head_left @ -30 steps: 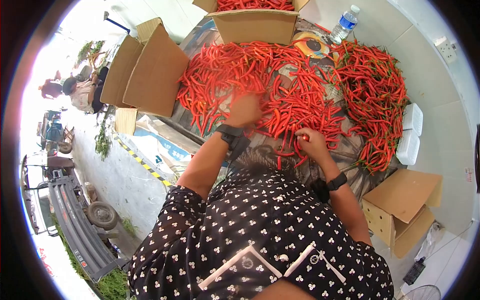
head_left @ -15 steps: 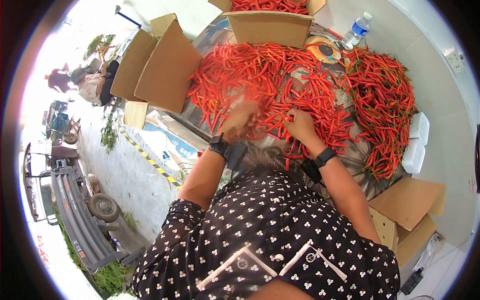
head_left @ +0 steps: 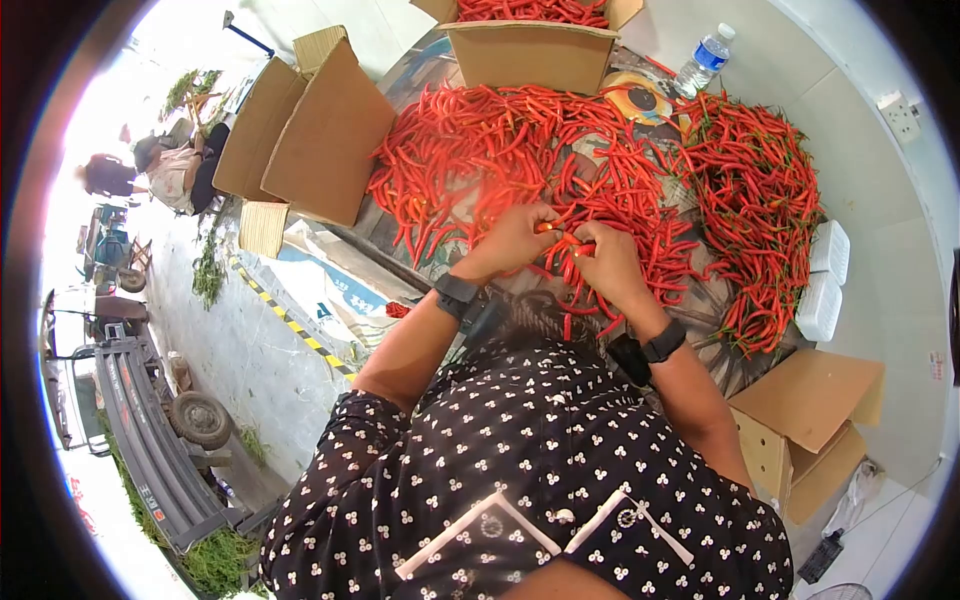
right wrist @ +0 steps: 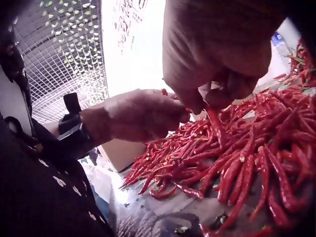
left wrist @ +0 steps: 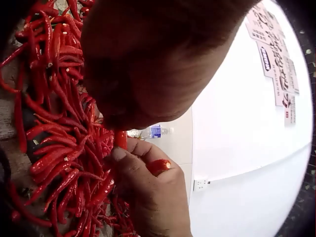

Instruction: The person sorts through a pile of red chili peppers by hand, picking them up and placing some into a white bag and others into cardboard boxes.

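Red chillies cover the table in a loose spread. Just above its near edge, my left hand has curled fingers around a chilli, whose pale end shows at the fingertips. Close on its right, my right hand pinches a chilli that hangs from its fingers in the right wrist view. A second chilli with a cut end pokes out of the right hand in the left wrist view. The fingertips of both hands nearly meet; whether they touch is hidden.
A denser heap of chillies with green stems lies at the right, beside white trays. A chilli-filled box and a bottle stand behind. Open cartons stand at left and lower right. People sit or stand far left.
My left hand has moved rightward from the blurred spot over the chillies and come up beside the right hand. My right hand has risen from the near edge and stayed closed on a chilli.
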Available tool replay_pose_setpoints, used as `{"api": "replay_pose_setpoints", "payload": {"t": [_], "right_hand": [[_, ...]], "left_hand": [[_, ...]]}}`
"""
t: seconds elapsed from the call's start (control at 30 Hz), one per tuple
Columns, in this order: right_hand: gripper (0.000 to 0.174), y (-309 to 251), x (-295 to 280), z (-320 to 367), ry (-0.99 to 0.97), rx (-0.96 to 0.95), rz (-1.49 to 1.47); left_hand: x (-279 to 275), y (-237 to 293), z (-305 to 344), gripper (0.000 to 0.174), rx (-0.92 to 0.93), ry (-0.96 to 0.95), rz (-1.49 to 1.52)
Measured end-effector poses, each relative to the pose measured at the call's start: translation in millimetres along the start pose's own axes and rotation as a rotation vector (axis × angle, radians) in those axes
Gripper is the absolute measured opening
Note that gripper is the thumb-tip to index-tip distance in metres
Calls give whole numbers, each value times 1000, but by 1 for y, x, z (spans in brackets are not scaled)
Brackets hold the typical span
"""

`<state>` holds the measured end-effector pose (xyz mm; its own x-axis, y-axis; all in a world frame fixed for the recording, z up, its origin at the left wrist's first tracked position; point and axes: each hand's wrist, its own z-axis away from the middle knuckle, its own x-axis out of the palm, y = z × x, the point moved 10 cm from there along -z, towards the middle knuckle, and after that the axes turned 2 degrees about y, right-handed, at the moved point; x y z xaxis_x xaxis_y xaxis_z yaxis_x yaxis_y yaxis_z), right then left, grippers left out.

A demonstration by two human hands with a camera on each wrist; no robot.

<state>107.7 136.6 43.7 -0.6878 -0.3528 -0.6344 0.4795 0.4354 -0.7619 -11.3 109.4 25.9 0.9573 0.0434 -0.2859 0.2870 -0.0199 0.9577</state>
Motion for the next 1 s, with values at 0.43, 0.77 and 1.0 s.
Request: {"api": "replay_pose_setpoints", "payload": {"t": [0.43, 0.77, 1.0], "right_hand": [[21, -28, -9, 0, -44, -89, 8], [16, -16, -5, 3, -101, -8, -170], [19, 4, 6, 5, -217, 130, -331]], "left_hand": [[-9, 6, 12, 13, -115, 9, 35], [-4, 3, 11, 10, -169, -13, 132], [-9, 7, 10, 12, -126, 19, 171]]}}
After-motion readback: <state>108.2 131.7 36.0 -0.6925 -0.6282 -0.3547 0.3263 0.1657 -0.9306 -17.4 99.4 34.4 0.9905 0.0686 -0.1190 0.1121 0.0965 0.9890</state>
